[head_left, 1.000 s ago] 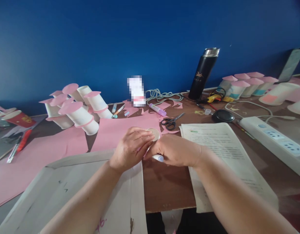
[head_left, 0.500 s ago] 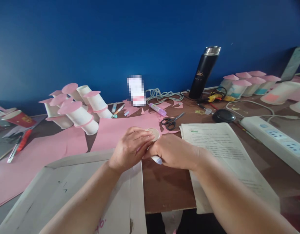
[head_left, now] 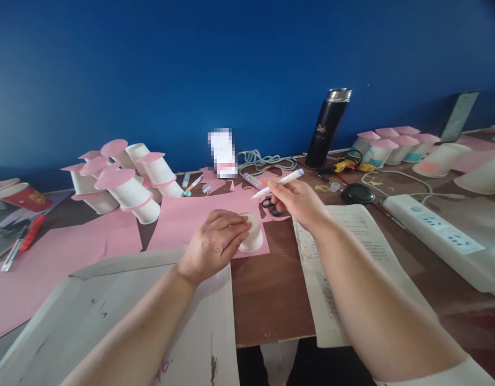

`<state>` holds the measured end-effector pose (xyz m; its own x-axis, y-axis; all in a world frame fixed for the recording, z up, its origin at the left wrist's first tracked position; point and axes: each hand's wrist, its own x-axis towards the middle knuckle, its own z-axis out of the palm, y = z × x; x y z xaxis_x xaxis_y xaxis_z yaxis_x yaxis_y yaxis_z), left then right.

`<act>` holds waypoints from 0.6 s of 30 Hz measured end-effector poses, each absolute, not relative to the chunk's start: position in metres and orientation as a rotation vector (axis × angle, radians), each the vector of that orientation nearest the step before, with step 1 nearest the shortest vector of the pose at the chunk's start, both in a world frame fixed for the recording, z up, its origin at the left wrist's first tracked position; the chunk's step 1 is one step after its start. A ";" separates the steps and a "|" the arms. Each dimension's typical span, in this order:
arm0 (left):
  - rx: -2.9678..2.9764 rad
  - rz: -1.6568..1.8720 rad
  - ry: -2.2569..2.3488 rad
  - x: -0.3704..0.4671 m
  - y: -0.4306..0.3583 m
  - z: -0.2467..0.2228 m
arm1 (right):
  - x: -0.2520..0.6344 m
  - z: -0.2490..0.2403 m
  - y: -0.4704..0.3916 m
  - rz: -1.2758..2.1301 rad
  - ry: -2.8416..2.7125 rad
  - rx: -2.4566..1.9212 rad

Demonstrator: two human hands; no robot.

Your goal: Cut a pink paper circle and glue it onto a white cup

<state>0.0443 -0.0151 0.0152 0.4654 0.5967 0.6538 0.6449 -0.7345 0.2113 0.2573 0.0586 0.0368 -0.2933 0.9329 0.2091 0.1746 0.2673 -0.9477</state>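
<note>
My left hand [head_left: 215, 244] is closed over the base of an upside-down paper cup [head_left: 253, 238]. The cup stands on the right end of a pink paper sheet [head_left: 199, 214]. Up and to the right of it, my right hand [head_left: 297, 201] grips a white marker pen [head_left: 287, 179] with a pale purple end. The pen is lifted off the paper, its thin tip pointing left. Black scissors [head_left: 268, 205] lie partly hidden behind my right hand. A purple glue stick [head_left: 251, 179] rests just beyond the pen.
White cups with pink paper discs [head_left: 130, 195] stand stacked at left, near a red-handled cutter [head_left: 32, 233]. At right are a black flask [head_left: 327, 131], a power strip [head_left: 436, 222] and a printed sheet [head_left: 360, 236]. A phone [head_left: 222, 153] leans against the blue wall.
My right hand has moved up and away from the cup with the marker pen, uncovering the cup's right side. My left hand stays on the cup. The view has shifted slightly.
</note>
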 end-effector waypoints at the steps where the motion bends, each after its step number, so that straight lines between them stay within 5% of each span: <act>1: -2.633 -1.132 -1.097 0.044 -0.015 0.015 | 0.252 0.031 0.061 1.089 -1.715 -1.088; 18: -2.553 -1.114 -1.062 0.043 -0.013 0.014 | 0.173 0.051 0.087 0.932 -2.483 -1.103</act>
<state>0.0428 -0.0130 0.0143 0.4705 0.5462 0.6931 0.6661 -0.7350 0.1270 0.1726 0.0872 0.0514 -0.6746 0.7381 -0.0148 0.5654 0.5037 -0.6532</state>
